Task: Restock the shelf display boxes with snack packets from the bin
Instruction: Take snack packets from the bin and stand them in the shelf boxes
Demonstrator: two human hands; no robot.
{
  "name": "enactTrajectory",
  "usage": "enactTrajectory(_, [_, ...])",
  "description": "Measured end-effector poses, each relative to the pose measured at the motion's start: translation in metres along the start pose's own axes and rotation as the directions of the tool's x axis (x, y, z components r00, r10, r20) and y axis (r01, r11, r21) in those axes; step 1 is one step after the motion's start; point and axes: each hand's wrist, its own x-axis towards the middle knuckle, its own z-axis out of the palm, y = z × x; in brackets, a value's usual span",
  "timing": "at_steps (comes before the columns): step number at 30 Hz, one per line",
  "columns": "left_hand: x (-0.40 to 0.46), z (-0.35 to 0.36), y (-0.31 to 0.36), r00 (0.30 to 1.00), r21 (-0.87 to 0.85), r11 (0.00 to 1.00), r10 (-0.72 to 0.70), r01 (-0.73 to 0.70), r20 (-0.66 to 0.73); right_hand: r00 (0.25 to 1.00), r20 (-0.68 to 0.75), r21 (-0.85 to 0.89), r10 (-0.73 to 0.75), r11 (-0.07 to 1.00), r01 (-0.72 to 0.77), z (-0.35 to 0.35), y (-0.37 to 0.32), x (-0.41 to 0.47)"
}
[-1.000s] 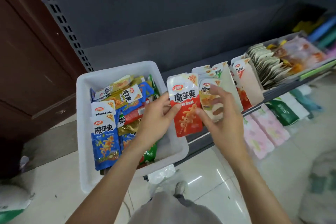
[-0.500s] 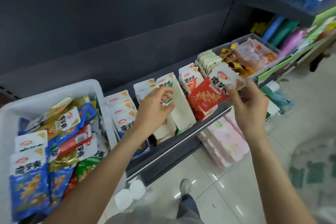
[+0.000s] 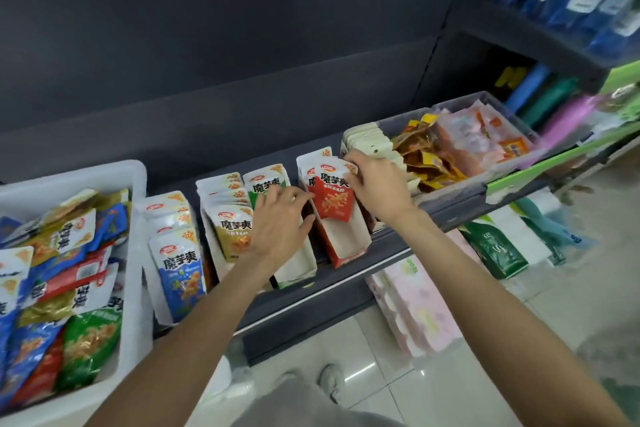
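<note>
A white bin (image 3: pixel 138 204) at the left holds several mixed snack packets in blue, red, gold and green. Several display boxes stand in a row on the dark shelf (image 3: pixel 391 246). My right hand (image 3: pixel 377 187) pinches the top of a red snack packet (image 3: pixel 334 199) that stands in the red display box (image 3: pixel 343 246). My left hand (image 3: pixel 280 222) rests with spread fingers on the green display box (image 3: pixel 298 267) beside it, fingertips near the red box's left wall. The blue-packet box (image 3: pixel 173 253) and the gold-packet box (image 3: pixel 228 225) are further left.
A grey tray (image 3: pixel 460 191) of orange and pink packets and a stack of cream packets (image 3: pixel 370 144) sits right of the red box. Tissue packs (image 3: pixel 419 312) lie on the lower shelf. Blue and green goods fill shelves at the right. The tiled floor and my shoe (image 3: pixel 329 380) are below.
My right hand carried the red packet from above the shelf down into the red display box. My left hand shifted right onto the green box. The view swung right, away from the bin.
</note>
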Motion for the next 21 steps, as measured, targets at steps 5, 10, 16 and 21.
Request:
enactTrajectory(5, [0.002,-0.001,0.000,1.000,0.002,1.000,0.006,-0.006,-0.018,0.984,0.056,-0.189,-0.172,0.965,0.179,0.022,0.005,0.017])
enactTrajectory(10, [0.002,-0.003,0.001,1.000,0.009,1.000,0.013,-0.013,-0.004,0.967,-0.095,-0.242,-0.235,0.948,0.206,0.030,0.006,0.022])
enactTrajectory(16, [0.004,-0.002,-0.002,1.000,-0.016,1.000,0.014,-0.014,-0.001,0.994,-0.031,-0.154,-0.105,0.983,0.099,0.031,0.004,0.029])
enactTrajectory(21, [0.006,-0.002,-0.002,1.000,-0.028,0.999,0.027,-0.027,0.007,0.986,-0.140,-0.019,-0.085,0.996,0.083,0.025,0.001,0.008])
